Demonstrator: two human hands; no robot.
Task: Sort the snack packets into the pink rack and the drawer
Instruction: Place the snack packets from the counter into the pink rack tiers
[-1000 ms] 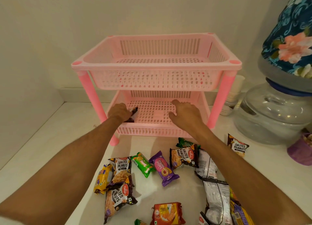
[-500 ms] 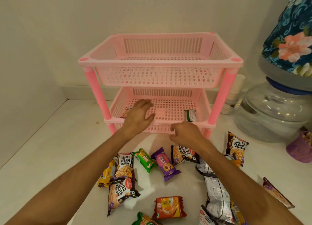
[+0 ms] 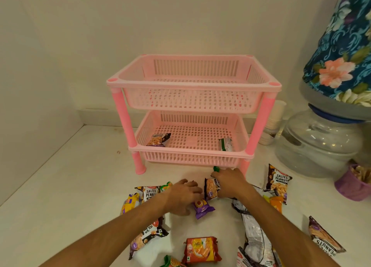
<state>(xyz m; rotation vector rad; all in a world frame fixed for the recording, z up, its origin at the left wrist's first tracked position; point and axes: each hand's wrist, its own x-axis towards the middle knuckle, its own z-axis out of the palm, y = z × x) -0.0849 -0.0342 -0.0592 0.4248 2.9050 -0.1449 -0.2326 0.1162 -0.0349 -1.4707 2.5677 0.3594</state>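
The pink rack (image 3: 192,84) stands at the back of the white counter, its top tier bare. In its lower tier lie a peanuts packet (image 3: 158,140) at the left and a green-and-white packet (image 3: 225,144) at the right. My right hand (image 3: 228,183) is down on the counter in front of the rack, closed over the edge of a salted peanuts packet (image 3: 210,189), with a green packet tip (image 3: 216,168) at its fingertips. My left hand (image 3: 184,194) lies curled over the top of a purple packet (image 3: 202,207); its grip is hidden. No drawer is in view.
Several more packets are scattered on the counter: an orange biscuit pack (image 3: 200,249), peanut packets (image 3: 279,180), silver bags (image 3: 255,236). A glass water jar (image 3: 319,144) with floral cover, a purple cup (image 3: 351,186) and stacked paper cups (image 3: 275,116) stand at the right.
Both hands have drawn back out of the lower tier, leaving a peanuts packet and a green-and-white packet there. They now reach down to the loose packets on the counter.
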